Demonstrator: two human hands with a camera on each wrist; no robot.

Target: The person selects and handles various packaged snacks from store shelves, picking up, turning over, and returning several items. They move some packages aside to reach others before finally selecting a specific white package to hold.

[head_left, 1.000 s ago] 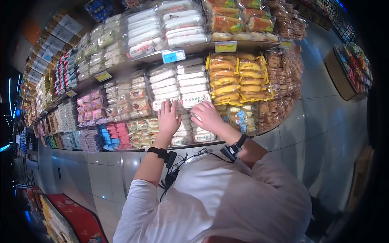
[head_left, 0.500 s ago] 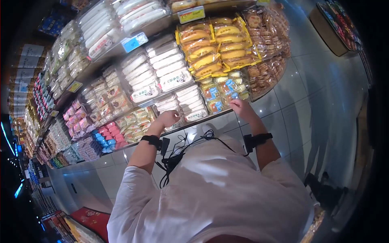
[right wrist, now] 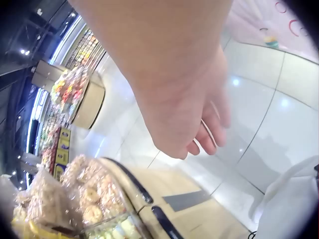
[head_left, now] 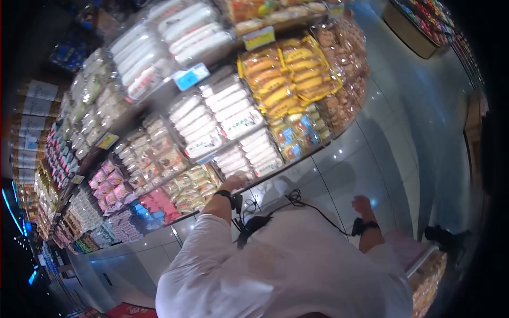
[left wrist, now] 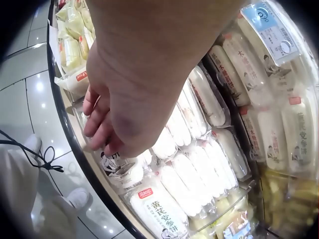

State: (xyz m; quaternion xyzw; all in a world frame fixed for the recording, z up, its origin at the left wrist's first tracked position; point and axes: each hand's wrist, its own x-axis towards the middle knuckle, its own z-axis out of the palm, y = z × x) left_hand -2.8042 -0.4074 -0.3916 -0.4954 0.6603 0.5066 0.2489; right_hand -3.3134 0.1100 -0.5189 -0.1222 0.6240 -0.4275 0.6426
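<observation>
In the head view my left hand (head_left: pixel 235 183) is at the front edge of the display, beside the lowest row of white wrapped cake packs (head_left: pixel 262 151). The left wrist view has the hand (left wrist: pixel 132 107) over those packs, fingers loosely bent and nothing held. Beneath and beside it lies a white pack (left wrist: pixel 155 209) with green lettering. My right hand (head_left: pixel 362 204) hangs away from the shelf, above the tiled floor, its fingers relaxed. Nothing is in that hand (right wrist: pixel 182 117) in the right wrist view either.
Yellow banana-shaped cake packs (head_left: pixel 275 87) sit right of the middle-row white packs. Bagged brown pastries (head_left: pixel 344 47) fill the rounded shelf end. A blue price tag (head_left: pixel 192 77) marks the upper ledge. Another display stand (head_left: pixel 413 32) is across the aisle, and a black cable (head_left: pixel 297 197) hangs at my front.
Both hands have left the middle-row white packs. My left hand has come down to the shelf's front edge; my right hand has swung right, away from the shelf. The head view has turned.
</observation>
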